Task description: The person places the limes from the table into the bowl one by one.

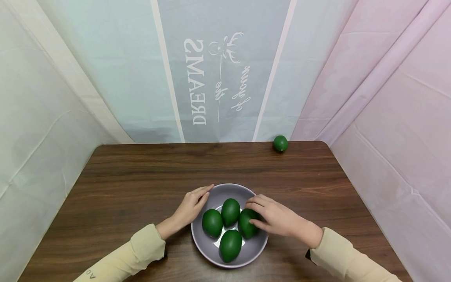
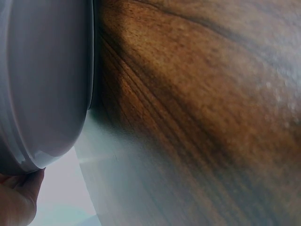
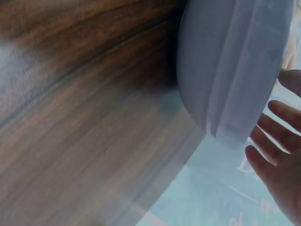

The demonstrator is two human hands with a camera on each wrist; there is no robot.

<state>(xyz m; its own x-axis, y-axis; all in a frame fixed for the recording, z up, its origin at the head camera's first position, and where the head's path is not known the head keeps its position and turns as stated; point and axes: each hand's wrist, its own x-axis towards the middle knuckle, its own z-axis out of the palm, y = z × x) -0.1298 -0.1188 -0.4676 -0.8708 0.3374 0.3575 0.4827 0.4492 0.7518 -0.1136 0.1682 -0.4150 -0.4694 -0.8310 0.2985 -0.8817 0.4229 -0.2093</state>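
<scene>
A grey-purple bowl [image 1: 231, 264] stands at the front of the table with several smooth, egg-shaped green fruits in it. My left hand [image 1: 190, 205] rests against its left rim, fingers stretched along the edge. In the left wrist view, the fingertips [image 2: 35, 181] touch the bowl's outer edge. Over the right rim reaches my right hand [image 1: 276, 215]. Its spread, loosely bent fingers and thumb overlap the rightmost green fruit [image 1: 246, 224], hiding part of it. From the right wrist, the fingers [image 3: 277, 132] show spread apart by the rim, and the bowl's wall hides the fruit.
A smaller round green fruit [image 1: 280, 143] sits at the table's far edge, right of centre. Behind the brown wooden table [image 1: 148, 172] hangs a printed cloth [image 1: 225, 78]. Pale cloth walls [image 1: 398, 129] rise on both sides.
</scene>
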